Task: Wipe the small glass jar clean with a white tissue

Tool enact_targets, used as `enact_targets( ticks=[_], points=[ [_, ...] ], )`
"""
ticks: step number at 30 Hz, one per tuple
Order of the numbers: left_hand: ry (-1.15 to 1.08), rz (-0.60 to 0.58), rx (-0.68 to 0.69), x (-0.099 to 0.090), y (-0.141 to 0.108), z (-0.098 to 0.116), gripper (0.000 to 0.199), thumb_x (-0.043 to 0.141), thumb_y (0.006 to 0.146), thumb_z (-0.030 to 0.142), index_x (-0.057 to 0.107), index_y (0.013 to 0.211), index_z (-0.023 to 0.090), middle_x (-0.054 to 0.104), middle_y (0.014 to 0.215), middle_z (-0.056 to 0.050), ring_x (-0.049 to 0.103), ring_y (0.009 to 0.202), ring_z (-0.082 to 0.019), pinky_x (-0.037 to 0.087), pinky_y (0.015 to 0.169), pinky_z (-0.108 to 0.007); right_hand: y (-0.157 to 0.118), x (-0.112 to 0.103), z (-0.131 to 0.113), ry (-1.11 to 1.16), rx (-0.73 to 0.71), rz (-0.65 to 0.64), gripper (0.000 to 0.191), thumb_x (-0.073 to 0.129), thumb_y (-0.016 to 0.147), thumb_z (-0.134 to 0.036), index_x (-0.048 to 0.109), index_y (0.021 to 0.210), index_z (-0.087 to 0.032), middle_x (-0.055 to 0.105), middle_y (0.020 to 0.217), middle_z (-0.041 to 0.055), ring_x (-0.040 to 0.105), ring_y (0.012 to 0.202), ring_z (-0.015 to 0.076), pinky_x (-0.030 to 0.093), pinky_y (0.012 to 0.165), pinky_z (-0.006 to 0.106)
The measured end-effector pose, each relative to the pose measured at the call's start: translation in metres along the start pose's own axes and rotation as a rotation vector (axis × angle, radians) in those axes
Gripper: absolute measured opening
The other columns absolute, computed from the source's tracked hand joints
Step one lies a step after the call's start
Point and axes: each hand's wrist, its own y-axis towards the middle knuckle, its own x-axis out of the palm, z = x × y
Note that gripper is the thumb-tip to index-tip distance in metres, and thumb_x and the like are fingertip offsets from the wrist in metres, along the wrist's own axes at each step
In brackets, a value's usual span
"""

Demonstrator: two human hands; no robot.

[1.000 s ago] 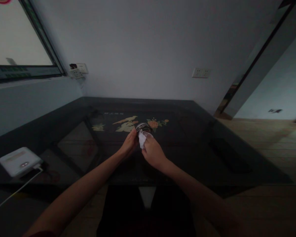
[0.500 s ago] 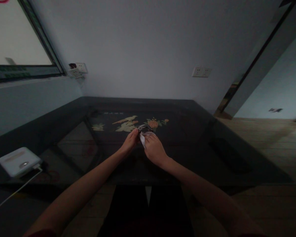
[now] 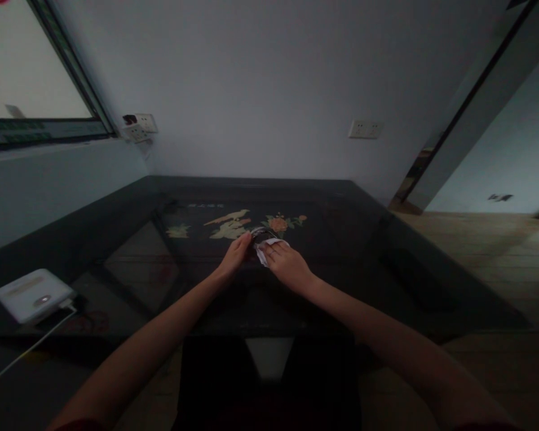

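My left hand [image 3: 236, 251] grips the side of a small dark, glossy object [image 3: 261, 233] with a rounded edge, above the middle of the table. It is too dark to tell what kind of thing it is. Pinched in the fingers of my right hand [image 3: 290, 265] is a crumpled white tissue or thin cloth [image 3: 263, 254], pressed against the near right side of that object. My fingers and the white piece hide much of the dark object.
The dark glossy tabletop [image 3: 341, 239] carries a bird-and-flower picture [image 3: 233, 224]. A white box-shaped device [image 3: 36, 295] with a cable [image 3: 31, 347] lies at the left. On the right rests a dark oblong thing [image 3: 415, 278]. The wall [image 3: 251, 90] with sockets [image 3: 365, 129] rises behind.
My right hand has shifted slightly to the right with the white piece, which now spreads wider over the dark object's near side. My left hand keeps its hold.
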Motion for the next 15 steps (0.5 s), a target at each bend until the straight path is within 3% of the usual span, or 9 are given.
enact_targets(
  ticks=[4,10,15],
  points=[
    [0.06,-0.009,-0.003,-0.002,0.003,0.001,0.049,0.055,0.081,0.056,0.068,0.102,0.014,0.069,0.074,-0.005,0.062,0.061,-0.019,0.049,0.052,-0.028,0.002,0.003,0.002,0.012,-0.023,-0.003,0.029,0.043,0.093,-0.01,0.062,0.115,-0.008,0.069,0.107,0.0153,0.061,0.101,0.0228,0.045,0.095,0.039],
    [0.115,-0.051,-0.013,-0.006,0.003,0.0,0.05,0.055,0.08,0.059,0.071,0.084,0.012,0.063,0.054,-0.004,0.054,0.043,-0.015,0.042,0.043,-0.026,0.001,0.01,0.0,0.028,-0.077,0.073,0.023,0.044,0.094,-0.01,0.066,0.102,-0.009,0.07,0.097,0.0132,0.062,0.097,0.0205,0.045,0.093,0.038],
    [-0.058,-0.092,-0.018,0.001,0.0,-0.001,0.047,0.059,0.078,0.059,0.071,0.084,0.014,0.064,0.056,-0.004,0.057,0.049,-0.016,0.042,0.047,-0.024,-0.001,0.004,0.008,-0.032,-0.046,0.099,0.026,0.043,0.094,-0.01,0.069,0.097,-0.011,0.071,0.093,0.0116,0.062,0.096,0.0207,0.046,0.092,0.037]
  ],
)
